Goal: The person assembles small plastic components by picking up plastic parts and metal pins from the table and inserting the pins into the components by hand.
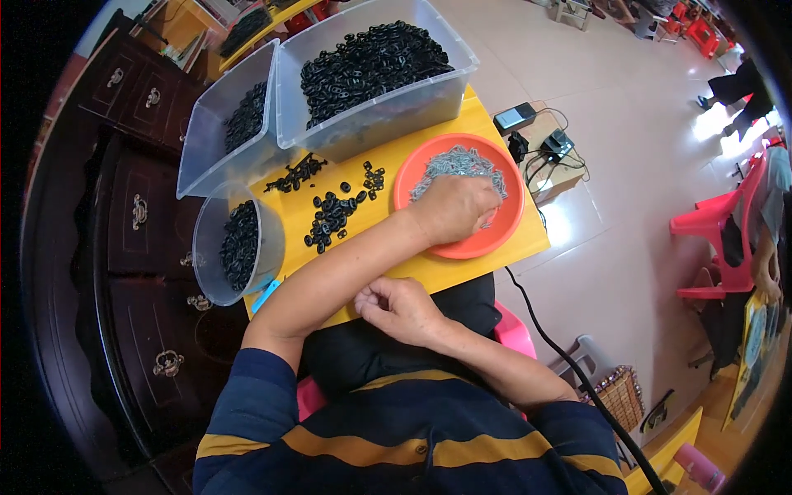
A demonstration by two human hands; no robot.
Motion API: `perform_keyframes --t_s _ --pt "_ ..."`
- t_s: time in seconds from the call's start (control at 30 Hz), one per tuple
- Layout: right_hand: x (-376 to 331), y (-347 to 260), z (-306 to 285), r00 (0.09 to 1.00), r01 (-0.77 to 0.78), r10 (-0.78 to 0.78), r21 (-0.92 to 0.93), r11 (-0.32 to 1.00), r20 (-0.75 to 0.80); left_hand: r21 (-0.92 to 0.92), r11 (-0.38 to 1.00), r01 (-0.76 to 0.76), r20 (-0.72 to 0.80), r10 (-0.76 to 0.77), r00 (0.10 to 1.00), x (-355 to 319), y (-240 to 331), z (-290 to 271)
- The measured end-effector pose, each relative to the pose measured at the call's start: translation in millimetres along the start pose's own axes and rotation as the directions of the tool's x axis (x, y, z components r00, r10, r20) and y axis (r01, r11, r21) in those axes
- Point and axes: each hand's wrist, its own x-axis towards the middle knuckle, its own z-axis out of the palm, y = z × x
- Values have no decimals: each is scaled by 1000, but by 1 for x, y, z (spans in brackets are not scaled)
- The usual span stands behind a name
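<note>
My left hand (452,208) reaches across the yellow table (412,144) into an orange bowl (503,231). Its fingers curl down into a pile of small silvery metal pieces (462,163), and the fingertips are hidden. My right hand (400,307) rests at the table's near edge over my dark lap, fingers curled in and thumb against them. I see nothing in it. Loose black plastic rings (330,216) lie on the table left of the bowl.
Two clear bins (388,107) (210,136) and a clear round tub (210,247) hold black rings at the table's back and left. Dark wooden drawers (140,214) stand on the left. A black cable (561,346) crosses the tiled floor on the right. Red plastic chairs (726,223) and a person are at the far right.
</note>
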Motion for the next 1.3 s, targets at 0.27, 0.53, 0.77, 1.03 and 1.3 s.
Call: perform_keyframes --t_s 0.27,0.53,0.77,1.03,1.3 --pt "1 -1 1 999 8 -8 20 1000 -44 50 997 -57 24 55 998 9 -1 3" --pt "1 -2 1 999 27 -25 49 998 -41 156 982 -105 78 93 993 14 3 1" --pt "0 -8 -3 999 16 -16 6 1000 -32 204 974 -102 134 76 988 19 10 0" --pt "-1 -7 -1 999 36 -37 -52 998 -20 210 977 -17 71 2 997 13 12 3" --pt "0 -3 0 998 54 -55 -6 999 -19 208 976 72 139 -102 985 22 18 8"
